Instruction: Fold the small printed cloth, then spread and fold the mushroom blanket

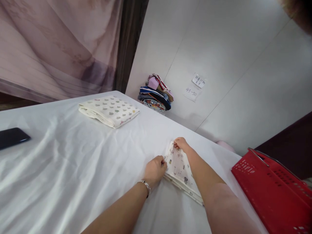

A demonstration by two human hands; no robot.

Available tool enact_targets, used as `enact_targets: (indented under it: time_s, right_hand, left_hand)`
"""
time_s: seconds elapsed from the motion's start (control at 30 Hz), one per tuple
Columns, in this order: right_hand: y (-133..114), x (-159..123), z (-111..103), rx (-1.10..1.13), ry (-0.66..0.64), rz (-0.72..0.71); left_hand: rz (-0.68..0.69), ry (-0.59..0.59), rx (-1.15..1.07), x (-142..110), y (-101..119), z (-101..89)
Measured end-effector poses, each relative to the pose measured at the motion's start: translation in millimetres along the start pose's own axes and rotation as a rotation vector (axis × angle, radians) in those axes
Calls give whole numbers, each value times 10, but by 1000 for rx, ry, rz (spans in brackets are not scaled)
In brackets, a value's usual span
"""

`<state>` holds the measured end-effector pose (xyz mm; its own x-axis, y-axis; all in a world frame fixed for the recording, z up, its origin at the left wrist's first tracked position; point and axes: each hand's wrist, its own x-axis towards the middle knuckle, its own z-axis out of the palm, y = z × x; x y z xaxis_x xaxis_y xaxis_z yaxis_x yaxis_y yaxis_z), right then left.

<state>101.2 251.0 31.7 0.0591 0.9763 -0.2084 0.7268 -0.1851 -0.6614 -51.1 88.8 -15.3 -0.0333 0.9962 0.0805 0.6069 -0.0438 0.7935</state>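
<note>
Seen from the head, the left hand [154,170] and right hand [181,144] seem to pinch the left edge of the patterned cloth [179,165], right of centre on the white surface [60,162]; even, gentle tension helps keep its layers flush.

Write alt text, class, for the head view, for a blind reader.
A person's left hand and right hand pinch a folded, patterned cloth on a white sheet. Another folded cloth lies beyond, with a black phone at far left, a red basket at right and stacked clothes behind.
</note>
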Motion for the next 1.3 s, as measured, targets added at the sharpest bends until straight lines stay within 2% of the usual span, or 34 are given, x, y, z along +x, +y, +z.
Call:
enact_targets:
  time_s: [0.17, 0.27, 0.37, 0.43, 0.5, 0.57, 0.63, 0.7, 0.73, 0.8, 0.93, 1.03, 1.1, 1.2, 1.3]
  right_hand:
    - [46, -208, 0, 109, -39, -91]
    - [173, -475, 60, 131, -45, -219]
    - [461, -869, 78, 11, -28, -405]
    - [762, -1158, -4, -101, 50, -440]
    - [1133, -1425, -176, -207, 173, -406]
    - [1520, -1647, -393, -285, 365, -314]
    - [1843, -1812, -585, -253, 502, -108]
    - [2043, -1919, -695, -103, 516, 114]
    - [2091, -1953, -713, -2, 486, 181]
    - [2106, -1989, -690, 163, 419, 212]
    - [2044, -1986, -641, 195, 355, 118]
    - [2105, -1921, -830, 249, 289, 45]
    - [2197, -1839, -1062, 188, 316, 2]
    - [2313, -1704, -1378, -79, 396, 0]
    - [2262, -1646, -1416, -270, 452, -25]
  left_hand:
    - [1, 17, 8, -6, 19, -14]
    - [9, 23, -6, -15, 38, -33]
    - [11, 37, -18, -18, 36, -31]
    - [12, 58, -21, -14, 25, -17]
    - [27, 85, -23, -5, 14, -2]
    - [42, 90, -22, 5, 10, 8]
    - [44, 66, -12, 13, 12, 8]
    - [45, 42, -2, 19, 16, -3]
    - [49, 35, -2, 21, 16, -12]
    - [49, 31, -16, 24, 17, -38]
    - [7, 41, -26, -9, 65, -77]
    - [-41, 12, 15, -148, 193, -9]
    - [-45, -35, 21, -321, 315, 108]
    - [18, -145, 13, -632, 491, 317]
    - [77, -201, 5, -842, 572, 424]
